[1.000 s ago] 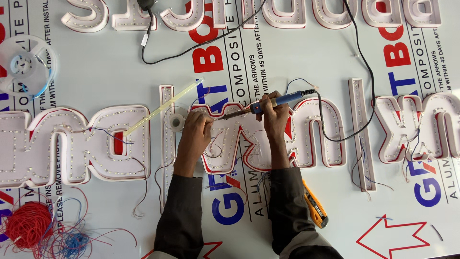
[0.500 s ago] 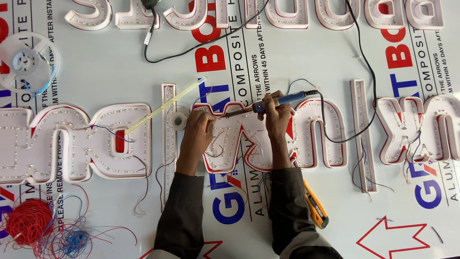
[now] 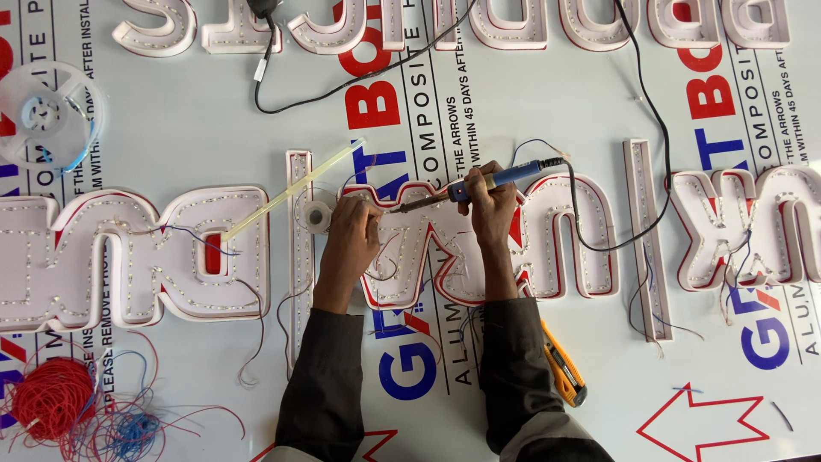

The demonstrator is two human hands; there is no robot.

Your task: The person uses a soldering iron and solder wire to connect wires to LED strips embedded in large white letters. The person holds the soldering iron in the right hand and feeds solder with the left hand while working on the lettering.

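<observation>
My right hand (image 3: 489,198) grips a blue-handled soldering iron (image 3: 500,178), its metal tip pointing left toward my left hand. My left hand (image 3: 355,229) pinches thin wire at the top of a white channel letter (image 3: 428,257) studded with small LEDs, right by the iron's tip. The iron's black cord (image 3: 637,128) loops right and away to the top. Both hands rest over this middle letter, forearms in dark sleeves.
More white channel letters (image 3: 128,257) lie in rows on a printed white panel (image 3: 171,128). A glue stick (image 3: 291,190), a small solder spool (image 3: 315,214), a clear reel (image 3: 47,115), red and blue wire bundles (image 3: 51,398) and a yellow utility knife (image 3: 564,366) lie around.
My left hand has shifted slightly up toward the iron's tip. The right hand and iron stay almost still.
</observation>
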